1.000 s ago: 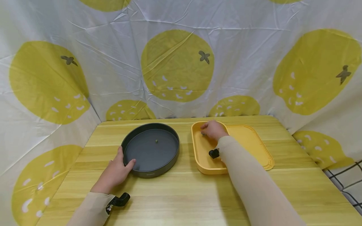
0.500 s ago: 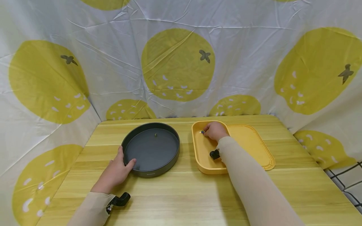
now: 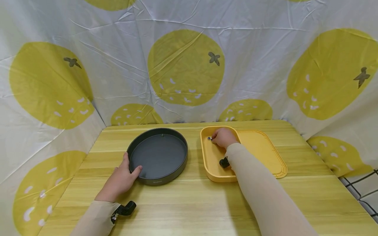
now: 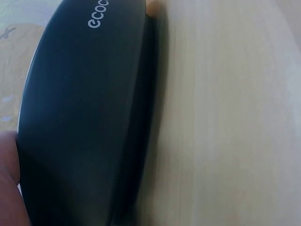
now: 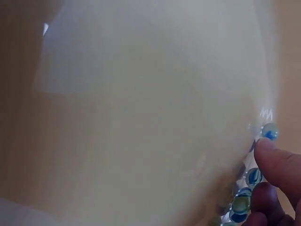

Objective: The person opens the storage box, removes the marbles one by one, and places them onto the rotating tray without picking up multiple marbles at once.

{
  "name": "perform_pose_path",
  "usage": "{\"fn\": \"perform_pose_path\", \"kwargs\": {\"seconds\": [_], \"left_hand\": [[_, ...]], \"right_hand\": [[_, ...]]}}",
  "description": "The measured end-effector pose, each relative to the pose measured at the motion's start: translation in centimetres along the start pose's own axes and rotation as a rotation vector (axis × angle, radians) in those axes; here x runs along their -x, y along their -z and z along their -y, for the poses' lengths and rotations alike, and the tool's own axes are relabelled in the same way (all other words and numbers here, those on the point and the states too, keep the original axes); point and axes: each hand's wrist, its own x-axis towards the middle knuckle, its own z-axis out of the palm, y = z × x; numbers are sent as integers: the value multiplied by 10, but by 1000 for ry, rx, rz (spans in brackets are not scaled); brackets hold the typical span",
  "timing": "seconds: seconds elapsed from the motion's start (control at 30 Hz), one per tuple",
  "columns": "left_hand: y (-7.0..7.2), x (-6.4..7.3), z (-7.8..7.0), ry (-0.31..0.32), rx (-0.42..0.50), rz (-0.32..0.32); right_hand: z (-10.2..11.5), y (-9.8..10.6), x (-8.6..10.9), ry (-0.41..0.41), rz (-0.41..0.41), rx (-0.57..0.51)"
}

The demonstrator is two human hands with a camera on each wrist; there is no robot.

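Note:
My left hand (image 3: 122, 177) grips the near-left rim of a round dark grey pan (image 3: 157, 157), thumb over the inside and fingers along the outer wall. In the left wrist view the pan's outer wall (image 4: 84, 103) fills the left half, with the thumb (image 4: 8, 181) at its edge. A small marble (image 3: 162, 135) lies inside the pan by the far wall. My right hand (image 3: 224, 137) reaches into a yellow rectangular box (image 3: 211, 160), fingers bent among several blue-green glass marbles (image 5: 254, 176). I cannot tell whether the fingertips pinch one. Another marble (image 5: 269, 132) sits beside the thumb tip.
A flat yellow lid (image 3: 260, 150) lies on the wooden table (image 3: 177, 206), right of the box and partly behind the right sleeve. A white curtain (image 3: 189, 75) with yellow fruit prints stands behind the table and along both sides. Black wire grid (image 3: 363, 193) shows at far right.
The marble in the pan has rolled away to the far wall. More marbles show at the right fingertips, which have shifted slightly within the box. The left hand keeps its hold on the pan.

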Motion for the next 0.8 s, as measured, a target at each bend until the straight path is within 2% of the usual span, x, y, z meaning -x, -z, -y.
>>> {"fn": "perform_pose_path", "kwargs": {"seconds": [0.13, 0.3, 0.53, 0.8], "left_hand": [[0, 0, 0, 2, -2, 1], [0, -1, 1, 5, -2, 3], [0, -1, 1, 7, -3, 1], [-1, -2, 2, 6, 3, 5]], "right_hand": [[2, -1, 0, 21, -15, 28], [1, -1, 0, 29, -21, 13], [1, -1, -1, 6, -18, -95], [5, 6, -2, 28, -2, -175]]}}
